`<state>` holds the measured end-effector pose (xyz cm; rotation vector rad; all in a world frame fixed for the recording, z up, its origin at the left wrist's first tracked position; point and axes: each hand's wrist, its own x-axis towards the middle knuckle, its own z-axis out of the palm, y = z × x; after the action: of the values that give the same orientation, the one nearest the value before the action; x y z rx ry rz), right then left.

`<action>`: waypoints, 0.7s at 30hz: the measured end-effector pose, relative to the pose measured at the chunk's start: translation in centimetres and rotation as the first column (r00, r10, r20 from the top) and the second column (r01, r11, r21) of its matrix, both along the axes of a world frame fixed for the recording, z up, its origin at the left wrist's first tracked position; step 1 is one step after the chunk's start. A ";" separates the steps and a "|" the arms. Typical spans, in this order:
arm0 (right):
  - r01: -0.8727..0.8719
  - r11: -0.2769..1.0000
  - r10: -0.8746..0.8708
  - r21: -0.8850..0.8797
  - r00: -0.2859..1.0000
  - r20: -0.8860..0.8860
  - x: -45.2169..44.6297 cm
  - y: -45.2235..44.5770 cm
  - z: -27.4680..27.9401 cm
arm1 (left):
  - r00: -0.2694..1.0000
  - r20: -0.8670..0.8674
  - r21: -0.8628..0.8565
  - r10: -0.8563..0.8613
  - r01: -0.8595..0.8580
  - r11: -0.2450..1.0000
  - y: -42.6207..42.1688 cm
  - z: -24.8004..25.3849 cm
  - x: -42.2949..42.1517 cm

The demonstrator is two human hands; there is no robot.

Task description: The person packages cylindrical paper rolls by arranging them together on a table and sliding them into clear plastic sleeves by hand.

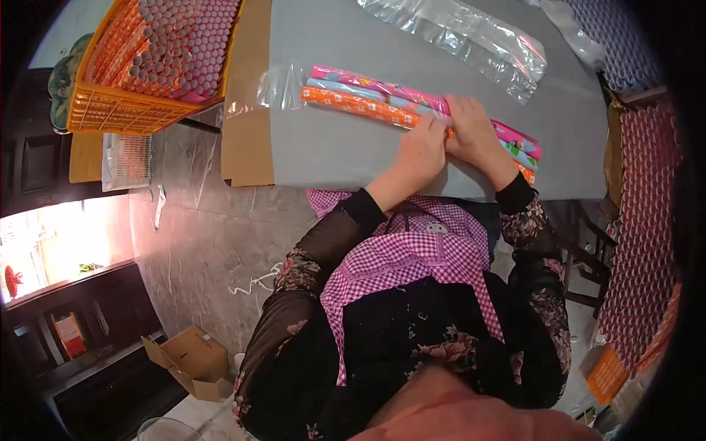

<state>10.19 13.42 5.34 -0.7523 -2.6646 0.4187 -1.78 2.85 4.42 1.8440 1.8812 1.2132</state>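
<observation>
Three patterned rolls lie side by side on the grey table [331, 154]: a pink one [353, 79], a light blue one [342, 89] and an orange one [346, 101]. Clear plastic film [279, 90] sticks out past their left ends. Around the middle of the bundle, my left hand [424, 151] and my right hand [473, 132] are close together, fingers bent and pressed onto the rolls and film. The fingertips of both hands meet over the bundle. Another clear plastic sleeve [471, 40] lies flat behind the rolls.
An orange crate [132, 110] packed with rolls stands at the upper left. Stacks of many rolls [647, 220] rise on the right. An open cardboard box [195, 360] sits on the floor at the lower left. A dark stool [588, 257] is right of the table.
</observation>
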 end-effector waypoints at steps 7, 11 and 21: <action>-0.073 0.997 0.075 -0.038 0.996 0.056 4.1 0.3 2.2 | 0.999 -0.017 0.007 0.031 -0.031 0.999 -0.6 -0.4 -0.5; 0.041 0.998 -0.031 -0.048 0.980 0.198 10.5 0.6 2.6 | 0.999 -0.030 0.023 0.038 -0.037 0.999 -0.7 -0.6 -0.6; 0.186 0.977 -0.178 -0.103 0.981 0.080 13.9 -2.2 1.5 | 0.999 -0.053 0.004 -0.006 0.006 1.000 -0.2 0.2 1.2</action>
<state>24.10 11.19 6.87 -1.0537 -2.6235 0.5020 -0.61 2.64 4.58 1.9002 1.9006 1.1780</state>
